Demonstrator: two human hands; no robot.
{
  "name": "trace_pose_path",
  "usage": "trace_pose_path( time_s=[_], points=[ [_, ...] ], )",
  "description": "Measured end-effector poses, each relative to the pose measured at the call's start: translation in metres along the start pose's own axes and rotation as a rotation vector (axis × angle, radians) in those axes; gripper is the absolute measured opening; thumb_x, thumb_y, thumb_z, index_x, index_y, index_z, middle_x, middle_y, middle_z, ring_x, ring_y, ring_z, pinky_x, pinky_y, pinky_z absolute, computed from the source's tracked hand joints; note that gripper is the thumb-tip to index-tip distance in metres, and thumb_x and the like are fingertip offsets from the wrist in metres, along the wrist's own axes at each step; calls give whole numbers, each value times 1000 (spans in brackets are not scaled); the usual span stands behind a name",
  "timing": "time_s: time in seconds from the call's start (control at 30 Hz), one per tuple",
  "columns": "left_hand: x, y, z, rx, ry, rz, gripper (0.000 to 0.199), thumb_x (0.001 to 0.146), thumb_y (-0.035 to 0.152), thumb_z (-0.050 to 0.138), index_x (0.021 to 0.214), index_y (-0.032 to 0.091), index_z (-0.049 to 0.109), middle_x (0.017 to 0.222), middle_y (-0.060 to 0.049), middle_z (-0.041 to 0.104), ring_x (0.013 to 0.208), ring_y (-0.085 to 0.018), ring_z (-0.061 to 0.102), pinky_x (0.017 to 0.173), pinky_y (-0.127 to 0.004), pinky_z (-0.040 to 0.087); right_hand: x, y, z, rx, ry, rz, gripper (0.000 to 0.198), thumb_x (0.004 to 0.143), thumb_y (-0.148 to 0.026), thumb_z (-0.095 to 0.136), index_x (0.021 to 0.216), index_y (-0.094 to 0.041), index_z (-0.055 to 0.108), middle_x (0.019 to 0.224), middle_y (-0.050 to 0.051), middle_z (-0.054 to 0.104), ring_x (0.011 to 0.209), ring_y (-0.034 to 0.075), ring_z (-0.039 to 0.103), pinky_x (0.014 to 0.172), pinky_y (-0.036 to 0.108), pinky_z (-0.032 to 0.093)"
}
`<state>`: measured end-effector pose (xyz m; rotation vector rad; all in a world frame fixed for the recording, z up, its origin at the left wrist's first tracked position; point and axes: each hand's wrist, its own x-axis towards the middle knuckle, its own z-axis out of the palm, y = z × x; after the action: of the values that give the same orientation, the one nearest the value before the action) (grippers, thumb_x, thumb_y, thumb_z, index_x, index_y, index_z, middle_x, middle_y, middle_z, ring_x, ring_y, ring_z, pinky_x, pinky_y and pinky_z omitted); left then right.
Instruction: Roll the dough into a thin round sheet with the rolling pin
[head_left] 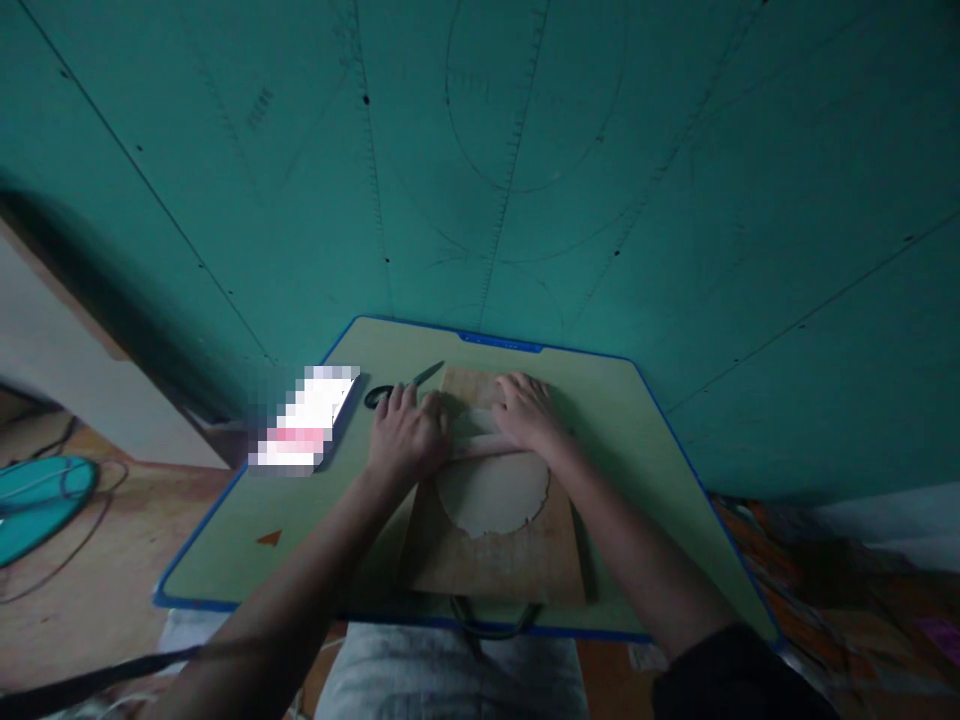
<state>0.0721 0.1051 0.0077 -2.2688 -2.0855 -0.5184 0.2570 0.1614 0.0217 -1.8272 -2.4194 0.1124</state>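
Observation:
A thin, pale sheet of rolled dough [491, 495] with a ragged edge lies on a wooden board [487, 575]. Across the dough runs a light-coloured rolling pin [484, 446]. My left hand [409, 432] is closed over the pin's left end. At the other end my right hand [527, 412] also curls over the pin, its fingers pointing away from me. Both hands hide the pin's ends. Just beyond my left hand lie scissors [382, 396] with dark handles, partly covered by the fingers.
The board rests on a small table [630, 480] with a blue rim. A bright, blurred-out screen [307, 425] stands at its left side. Nearer me is a small orange scrap [270, 538]. A green wall [570, 200] rises directly behind the table.

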Motion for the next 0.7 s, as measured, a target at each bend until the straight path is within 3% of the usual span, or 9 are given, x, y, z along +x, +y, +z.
trace_pose_path(
  time_s=[0.1, 0.27, 0.5, 0.7],
  points=[
    [-6, 2, -2, -32, -5, 32, 42, 96, 31, 43, 129, 14, 61, 143, -19, 55, 140, -40, 42, 110, -60, 37, -9, 0, 0, -19, 9, -41, 44, 92, -25, 41, 133, -17, 57, 138, 14, 56, 128, 28, 49, 109, 44, 32],
    [-32, 11, -6, -43, 6, 93, 48, 95, 28, 42, 136, 9, 57, 146, -25, 50, 144, -43, 34, 114, -57, 34, -42, -1, 0, -60, 34, -69, 53, 92, -24, 44, 143, -13, 51, 152, 17, 46, 143, 29, 36, 120, 47, 15],
    [-13, 7, -3, -20, -18, 65, 47, 95, 29, 43, 137, 13, 57, 148, -22, 50, 143, -41, 37, 113, -62, 33, -16, -1, -1, -31, -11, -53, 51, 94, -25, 43, 143, -14, 50, 148, 16, 50, 137, 28, 43, 115, 46, 27],
    [-22, 6, 3, -27, 61, 139, 47, 95, 28, 42, 136, 12, 57, 144, -21, 54, 144, -39, 36, 113, -58, 36, -24, 3, 5, -40, 0, -106, 54, 93, -27, 44, 145, -17, 48, 153, 15, 45, 143, 29, 36, 119, 50, 18]
  ],
)
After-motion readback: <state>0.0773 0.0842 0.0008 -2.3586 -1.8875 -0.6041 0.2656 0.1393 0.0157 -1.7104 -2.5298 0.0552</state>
